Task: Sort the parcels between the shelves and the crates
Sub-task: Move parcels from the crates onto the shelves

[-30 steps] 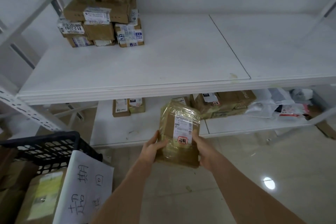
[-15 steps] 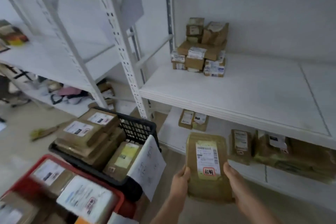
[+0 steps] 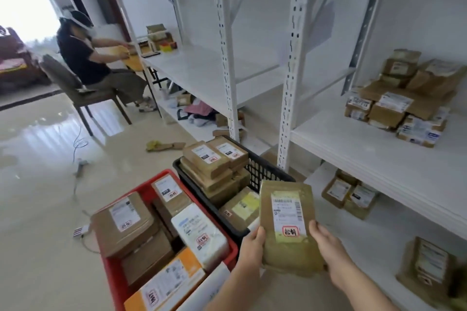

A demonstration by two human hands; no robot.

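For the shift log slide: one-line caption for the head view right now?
Both hands, left and right, hold a labelled brown parcel beside the black crate and red crate.

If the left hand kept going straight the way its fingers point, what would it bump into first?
The left hand, gripping the held parcel, points up and away toward the black crate. Probably it would meet the yellow-labelled parcel in that crate first, though depth is unclear.

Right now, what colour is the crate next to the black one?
Red crate, seen best from the head view.
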